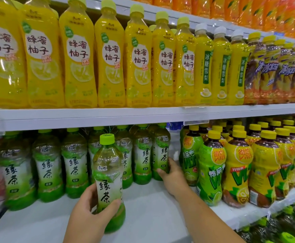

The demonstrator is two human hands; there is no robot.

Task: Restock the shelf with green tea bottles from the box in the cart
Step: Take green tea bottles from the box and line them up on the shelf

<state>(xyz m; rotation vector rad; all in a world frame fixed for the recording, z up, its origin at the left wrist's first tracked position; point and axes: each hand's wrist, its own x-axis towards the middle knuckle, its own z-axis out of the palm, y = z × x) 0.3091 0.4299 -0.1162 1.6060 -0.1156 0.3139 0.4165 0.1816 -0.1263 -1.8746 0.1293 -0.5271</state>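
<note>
The shelf board [148, 216] looks smooth and matt, like painted metal. Over it, the nearest green tea bottle [108, 165] is clear glossy plastic, with a shiny film label [105, 190] and a plastic cap [107, 139]

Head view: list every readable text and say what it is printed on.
"绿茶": held green tea bottle and shelved green tea bottles.
"蜂蜜柚子": yellow honey pomelo bottles.
"冰糖雪梨": white-capped bottles.
"鸭屎香": green-labelled yellow-capped bottles.
Brand logos, fine print: too blurred to read.
</note>
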